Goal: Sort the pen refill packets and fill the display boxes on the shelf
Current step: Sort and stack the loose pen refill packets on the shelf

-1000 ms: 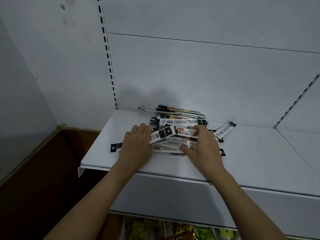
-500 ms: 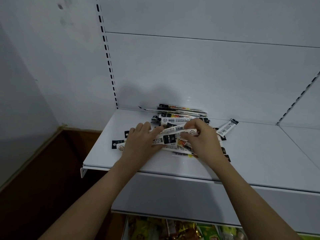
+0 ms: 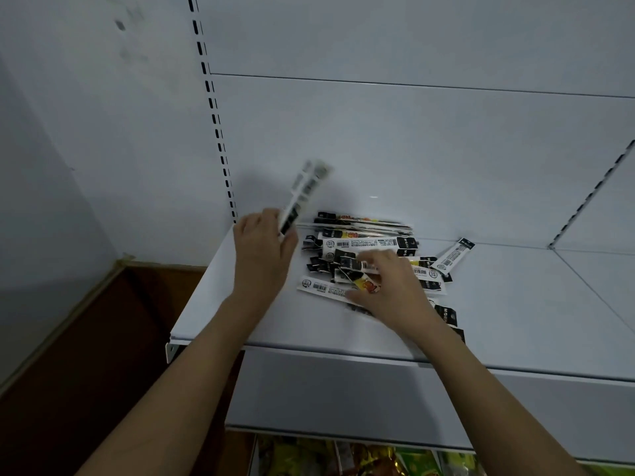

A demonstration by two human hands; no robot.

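A loose pile of pen refill packets [image 3: 364, 243], white with black ends and barcodes, lies on the white shelf [image 3: 240, 314]. My left hand [image 3: 264, 249] grips a few white packets [image 3: 305, 190] and holds them up, tilted to the upper right and blurred by motion, left of the pile. My right hand [image 3: 388, 286] rests on the front of the pile, its fingers curled on a packet with a yellow and red print [image 3: 366, 285]. One packet [image 3: 453, 254] lies apart at the right. No display box is in view.
The shelf's front edge [image 3: 343, 350] runs across below my wrists. A slotted upright [image 3: 214, 121] stands at the back left and another [image 3: 591, 194] at the right. Colourful goods [image 3: 360, 456] sit on the shelf below. A brown floor [image 3: 86, 355] lies at the left.
My left hand has lifted a few packets off the pile and swung them up to the left. My right hand has stayed on the pile, shifting slightly forward.
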